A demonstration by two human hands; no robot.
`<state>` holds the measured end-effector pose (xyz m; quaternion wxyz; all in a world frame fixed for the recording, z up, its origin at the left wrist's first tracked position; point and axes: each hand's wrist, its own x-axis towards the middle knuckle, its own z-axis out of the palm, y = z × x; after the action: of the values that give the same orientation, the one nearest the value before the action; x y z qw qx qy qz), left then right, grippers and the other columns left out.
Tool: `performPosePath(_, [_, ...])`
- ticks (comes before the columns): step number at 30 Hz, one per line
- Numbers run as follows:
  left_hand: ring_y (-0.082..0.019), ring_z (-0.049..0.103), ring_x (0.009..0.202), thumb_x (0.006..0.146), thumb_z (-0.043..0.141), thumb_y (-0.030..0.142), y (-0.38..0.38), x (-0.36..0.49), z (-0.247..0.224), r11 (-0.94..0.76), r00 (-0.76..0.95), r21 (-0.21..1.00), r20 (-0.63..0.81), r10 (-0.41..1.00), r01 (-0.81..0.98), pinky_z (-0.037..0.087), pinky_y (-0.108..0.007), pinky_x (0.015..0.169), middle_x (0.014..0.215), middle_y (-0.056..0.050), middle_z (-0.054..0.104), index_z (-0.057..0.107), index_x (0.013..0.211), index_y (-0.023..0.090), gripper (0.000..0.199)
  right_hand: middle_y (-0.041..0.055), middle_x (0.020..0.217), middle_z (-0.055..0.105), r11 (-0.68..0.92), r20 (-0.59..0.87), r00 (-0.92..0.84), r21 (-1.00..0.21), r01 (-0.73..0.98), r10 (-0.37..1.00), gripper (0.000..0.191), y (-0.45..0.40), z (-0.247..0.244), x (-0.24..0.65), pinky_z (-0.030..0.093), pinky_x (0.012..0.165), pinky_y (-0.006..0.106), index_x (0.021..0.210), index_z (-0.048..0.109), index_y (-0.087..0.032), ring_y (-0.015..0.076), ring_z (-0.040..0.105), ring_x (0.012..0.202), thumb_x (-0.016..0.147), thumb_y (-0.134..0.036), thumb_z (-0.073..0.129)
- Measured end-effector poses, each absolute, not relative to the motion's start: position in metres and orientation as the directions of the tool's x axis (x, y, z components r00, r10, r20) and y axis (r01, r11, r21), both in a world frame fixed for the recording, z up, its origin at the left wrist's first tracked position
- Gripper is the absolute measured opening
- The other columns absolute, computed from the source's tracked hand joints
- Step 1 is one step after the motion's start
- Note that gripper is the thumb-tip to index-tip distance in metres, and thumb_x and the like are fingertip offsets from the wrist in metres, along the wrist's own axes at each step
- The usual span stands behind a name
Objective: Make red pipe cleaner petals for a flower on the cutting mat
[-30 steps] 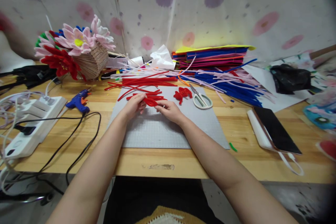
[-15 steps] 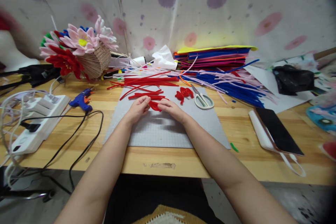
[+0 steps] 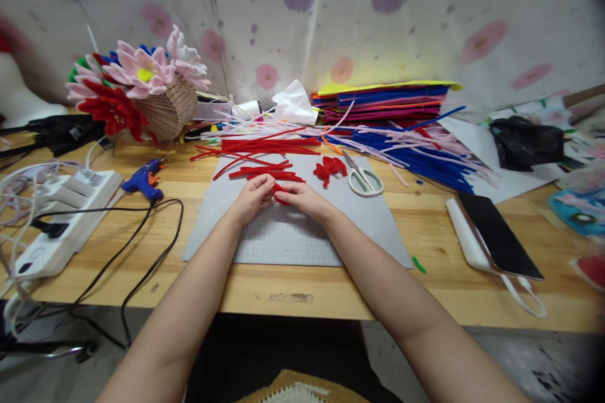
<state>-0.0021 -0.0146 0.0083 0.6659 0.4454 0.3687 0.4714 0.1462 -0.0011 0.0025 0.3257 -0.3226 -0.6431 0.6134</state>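
Observation:
Over the grey cutting mat (image 3: 302, 245), a bent red pipe cleaner (image 3: 282, 196) is pinched between my two hands. My left hand (image 3: 256, 197) grips its left end with thumb and fingertips. My right hand (image 3: 305, 197) closes on its right side, and the fingers hide part of it. Just beyond lie loose red pipe cleaners (image 3: 262, 170). To the right on the mat sit red shaped pipe-cleaner pieces (image 3: 329, 169) beside scissors (image 3: 365, 181) with pale handles.
At left are a blue glue gun (image 3: 144, 181), a power strip (image 3: 70, 227) with trailing cables, and a basket (image 3: 172, 107) of pipe-cleaner flowers. Blue and pink pipe cleaners (image 3: 425, 157) spread behind the mat. A phone (image 3: 501, 233) lies at right.
My right hand has come closer to my left, and the red pipe cleaner between them shows a smaller, more folded shape. The camera view has shifted slightly.

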Motion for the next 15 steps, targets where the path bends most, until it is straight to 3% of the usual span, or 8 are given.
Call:
performPosePath(6, [-0.002, 0.036, 0.042, 0.065, 0.066, 0.038, -0.0174, 0.0019, 0.0075, 0.105, 0.191, 0.937, -0.042, 0.981, -0.332, 0.028, -0.012, 0.04, 0.051, 0.006, 0.041, 0.045, 0.065, 0.015, 0.031, -0.0034, 0.06, 0.05, -0.064, -0.016, -0.529, -0.995, -0.071, 0.849, 0.03, -0.0032, 0.0001, 0.1395, 0.029, 0.059, 0.022, 0.068, 0.06, -0.012, 0.0061, 0.039, 0.057, 0.065, -0.042, 0.062])
performPosePath(12, [-0.002, 0.033, 0.041, 0.064, 0.067, 0.039, -0.0163, 0.0043, 0.0054, 0.108, 0.147, 0.94, -0.063, 0.987, -0.323, 0.026, -0.012, 0.039, 0.049, 0.007, 0.038, 0.045, 0.065, 0.016, 0.032, -0.0019, 0.062, 0.055, -0.086, -0.037, -0.529, -0.994, -0.07, 0.848, 0.031, -0.0031, -0.0003, 0.137, 0.033, 0.061, 0.022, 0.069, 0.062, -0.012, 0.0066, 0.044, 0.059, 0.065, -0.043, 0.063])
performPosePath(15, [-0.001, 0.029, 0.038, 0.065, 0.066, 0.039, -0.0146, 0.0023, 0.0052, 0.121, 0.145, 0.931, -0.075, 0.987, -0.344, 0.022, -0.012, 0.037, 0.048, 0.009, 0.033, 0.043, 0.064, 0.016, 0.033, 0.0004, 0.073, 0.061, -0.036, 0.008, -0.555, -0.997, -0.067, 0.832, 0.029, -0.0007, 0.006, 0.1435, 0.037, 0.067, 0.023, 0.078, 0.064, -0.014, 0.0082, 0.05, 0.068, 0.069, -0.042, 0.06])
